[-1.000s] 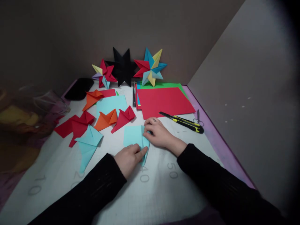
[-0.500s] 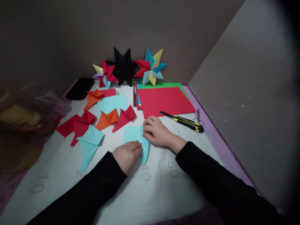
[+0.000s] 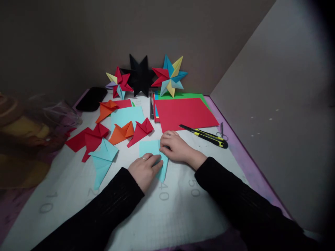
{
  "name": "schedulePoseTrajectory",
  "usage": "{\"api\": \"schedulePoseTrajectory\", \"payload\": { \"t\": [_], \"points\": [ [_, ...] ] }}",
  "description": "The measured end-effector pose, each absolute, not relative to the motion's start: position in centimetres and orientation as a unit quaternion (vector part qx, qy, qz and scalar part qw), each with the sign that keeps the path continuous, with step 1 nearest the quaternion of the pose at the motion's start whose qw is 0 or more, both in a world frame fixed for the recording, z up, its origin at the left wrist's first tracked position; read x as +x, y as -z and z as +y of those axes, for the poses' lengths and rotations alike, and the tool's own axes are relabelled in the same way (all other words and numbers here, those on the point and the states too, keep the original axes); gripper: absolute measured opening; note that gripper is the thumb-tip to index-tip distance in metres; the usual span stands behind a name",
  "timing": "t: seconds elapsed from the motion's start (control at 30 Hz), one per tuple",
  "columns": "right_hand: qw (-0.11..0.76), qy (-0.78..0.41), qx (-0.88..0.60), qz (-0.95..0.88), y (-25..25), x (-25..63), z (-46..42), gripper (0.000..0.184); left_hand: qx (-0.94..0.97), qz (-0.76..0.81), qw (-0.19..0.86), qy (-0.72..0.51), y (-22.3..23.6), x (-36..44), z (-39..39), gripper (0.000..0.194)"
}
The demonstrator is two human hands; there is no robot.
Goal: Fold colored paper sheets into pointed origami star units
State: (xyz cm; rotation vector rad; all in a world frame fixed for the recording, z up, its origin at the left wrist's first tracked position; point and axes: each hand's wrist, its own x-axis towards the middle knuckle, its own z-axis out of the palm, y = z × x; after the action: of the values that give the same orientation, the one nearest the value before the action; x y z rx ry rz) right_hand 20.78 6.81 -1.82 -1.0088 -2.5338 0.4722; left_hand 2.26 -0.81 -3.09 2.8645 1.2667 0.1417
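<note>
A light blue sheet of paper [image 3: 146, 147] lies on the grid mat, its right side folded over into a slanting flap with a point toward me. My left hand [image 3: 145, 170] rests on the lower part of the sheet, fingers stretched out and somewhat apart. At the sheet's upper right edge, my right hand [image 3: 176, 146] has its fingers curled and closed on the fold. Left of the sheet lie folded paper pieces: a light blue one [image 3: 103, 162], a red one [image 3: 141, 130], an orange one [image 3: 121, 132] and others.
Behind stand a black paper star [image 3: 141, 75] and two multicoloured stars, against the wall. A red sheet [image 3: 185, 111] tops a paper stack. A yellow-black utility knife [image 3: 206, 136] and small scissors [image 3: 222, 132] lie right. A dark phone-like object [image 3: 91, 99] sits back left.
My left hand's fingers have spread and slid slightly up and right over the paper. The flap lies flatter. My right hand has stayed at the fold, and the view has shifted a little.
</note>
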Motion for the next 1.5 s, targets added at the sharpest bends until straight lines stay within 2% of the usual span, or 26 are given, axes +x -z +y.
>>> {"api": "schedulePoseTrajectory", "payload": {
  "t": [0.27, 0.43, 0.7, 1.13, 1.3, 1.5],
  "points": [
    [0.168, -0.152, -0.368, -0.902, 1.8, 20.4, 6.8, 0.012, 0.919, 0.389, 0.013, -0.066, 2.9, 2.2, -0.8, 0.024],
    [0.164, -0.129, -0.376, -0.903, 1.8, 20.2, 6.7, 0.013, 0.924, 0.375, -0.012, -0.076, 4.0, 2.2, -1.2, 0.037],
    [0.159, -0.116, -0.4, -0.895, 2.0, 19.7, 6.4, 0.014, 0.931, 0.36, -0.004, -0.055, 2.7, 2.1, -1.3, 0.032],
    [0.195, -0.114, -0.411, -0.883, 3.0, 19.8, 6.2, 0.011, 0.918, 0.395, 0.012, -0.03, 1.9, 3.2, -1.9, 0.029],
    [0.199, -0.144, -0.418, -0.875, 3.1, 19.9, 6.4, 0.01, 0.916, 0.4, 0.02, -0.02, 1.5, 3.4, -2.0, 0.026],
    [0.25, -0.187, -0.425, -0.85, 3.5, 20.2, 7.0, 0.006, 0.92, 0.391, 0.019, -0.022, 1.4, 3.5, -1.8, 0.025]
  ]
}}
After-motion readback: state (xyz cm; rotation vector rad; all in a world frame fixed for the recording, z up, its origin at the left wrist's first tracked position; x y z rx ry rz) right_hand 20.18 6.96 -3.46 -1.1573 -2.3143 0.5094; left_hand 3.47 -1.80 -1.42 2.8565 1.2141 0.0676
